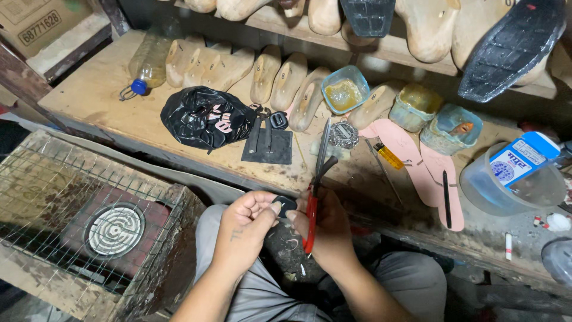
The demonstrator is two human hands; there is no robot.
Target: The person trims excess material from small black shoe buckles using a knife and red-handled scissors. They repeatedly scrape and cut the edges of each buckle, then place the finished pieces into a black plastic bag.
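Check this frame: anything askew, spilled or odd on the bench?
The plastic bottle lies on its side at the bench's back left instead of upright. A black sole hangs tilted off the shelf at upper right. No spill visible.

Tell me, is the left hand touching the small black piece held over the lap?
Touching. The head view shows the left hand with thumb and fingertips pinched on the small black piece, no gap visible; the right hand holds red-handled scissors.

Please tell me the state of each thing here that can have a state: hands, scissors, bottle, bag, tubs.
left hand: pinching a small black piece
right hand: holding red-handled scissors, blades up
plastic bottle: lying down, capped
black plastic bag: open, crumpled
glue tub: lid off
yellow lighter: lying flat
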